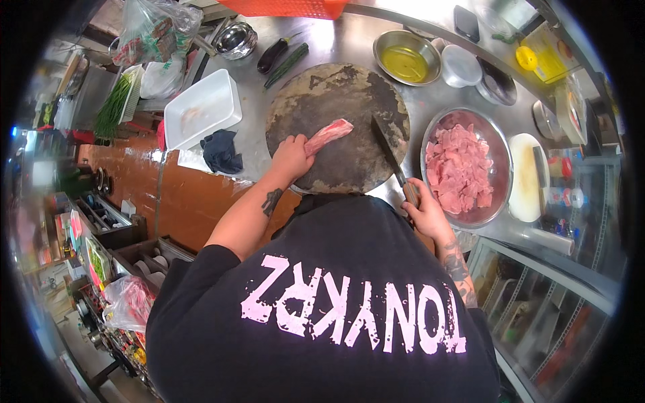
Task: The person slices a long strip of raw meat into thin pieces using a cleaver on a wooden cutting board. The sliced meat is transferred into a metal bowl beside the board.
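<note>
A long strip of raw meat [330,135] lies slantwise over a round, worn chopping block [337,166], with my left hand [294,157] closed around its lower left end. By the block's right edge, my right hand [427,207] grips the wooden handle of a kitchen knife [387,146]. The knife's dark blade reaches over the right part of the block, apart from the meat. Just right of the knife stands a large steel bowl [505,151] heaped with thin slices of raw pink meat [459,169].
A white plastic tub [204,108] and a dark cloth [221,151] sit at left. Behind the block lie an eggplant [272,56] and a green cucumber-like vegetable [286,65]. A steel bowl of yellow oil [407,60] stands back right, and a white cutting board [524,176] far right.
</note>
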`<state>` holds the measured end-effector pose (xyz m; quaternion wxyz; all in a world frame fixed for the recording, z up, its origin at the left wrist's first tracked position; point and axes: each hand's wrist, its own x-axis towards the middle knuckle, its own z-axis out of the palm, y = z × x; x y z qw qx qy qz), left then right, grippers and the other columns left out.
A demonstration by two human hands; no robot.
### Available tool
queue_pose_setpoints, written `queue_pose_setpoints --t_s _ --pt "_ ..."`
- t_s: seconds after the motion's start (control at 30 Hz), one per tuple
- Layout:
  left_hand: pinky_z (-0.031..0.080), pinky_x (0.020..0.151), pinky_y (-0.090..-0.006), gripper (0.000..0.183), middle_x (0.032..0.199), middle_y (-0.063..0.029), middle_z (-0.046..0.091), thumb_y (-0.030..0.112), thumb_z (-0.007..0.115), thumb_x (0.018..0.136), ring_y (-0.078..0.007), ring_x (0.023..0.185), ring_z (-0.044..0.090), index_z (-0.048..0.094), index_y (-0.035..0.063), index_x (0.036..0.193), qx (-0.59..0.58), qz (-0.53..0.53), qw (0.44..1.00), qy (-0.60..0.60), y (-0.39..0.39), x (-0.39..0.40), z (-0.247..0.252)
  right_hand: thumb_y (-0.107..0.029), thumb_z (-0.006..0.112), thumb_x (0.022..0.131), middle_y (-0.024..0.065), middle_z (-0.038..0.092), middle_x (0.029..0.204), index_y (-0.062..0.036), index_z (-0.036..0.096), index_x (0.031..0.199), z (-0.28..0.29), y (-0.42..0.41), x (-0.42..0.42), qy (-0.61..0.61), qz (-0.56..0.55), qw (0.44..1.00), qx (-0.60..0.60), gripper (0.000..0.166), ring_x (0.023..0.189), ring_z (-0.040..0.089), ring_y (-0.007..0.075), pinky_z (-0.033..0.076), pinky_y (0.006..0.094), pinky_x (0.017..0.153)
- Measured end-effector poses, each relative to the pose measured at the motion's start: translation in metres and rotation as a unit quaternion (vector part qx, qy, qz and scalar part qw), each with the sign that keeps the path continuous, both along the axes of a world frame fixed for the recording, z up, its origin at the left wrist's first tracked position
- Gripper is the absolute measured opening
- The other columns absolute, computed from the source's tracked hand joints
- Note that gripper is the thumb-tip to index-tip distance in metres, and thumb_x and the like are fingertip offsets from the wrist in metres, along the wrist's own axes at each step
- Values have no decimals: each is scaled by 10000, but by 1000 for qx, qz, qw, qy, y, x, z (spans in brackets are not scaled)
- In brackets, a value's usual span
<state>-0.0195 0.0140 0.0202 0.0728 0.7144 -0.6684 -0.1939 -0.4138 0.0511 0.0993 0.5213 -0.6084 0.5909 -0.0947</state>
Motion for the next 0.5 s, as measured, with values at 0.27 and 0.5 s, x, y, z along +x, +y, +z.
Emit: queue_pose_setpoints --t_s 0.27,0.5 --pt "523 895 -515 449 1101 -231 622 177 783 801 -446 1066 609 530 58 1152 -219 5 976 -15 -9 -7 1 -209 648 994 213 725 951 -113 542 1417 -16 11 15 -24 -39 996 -75 447 858 743 328 555 427 799" --pt "521 959 -523 535 1212 -270 590 216 786 842 -478 1143 601 498 66 1267 -51 33 991 121 -25 -13 10 -221 621 1010 223 733 1046 -106 571 1398 11 18 36 29 -9 989 -147 408 934 733 375 562 438 848"
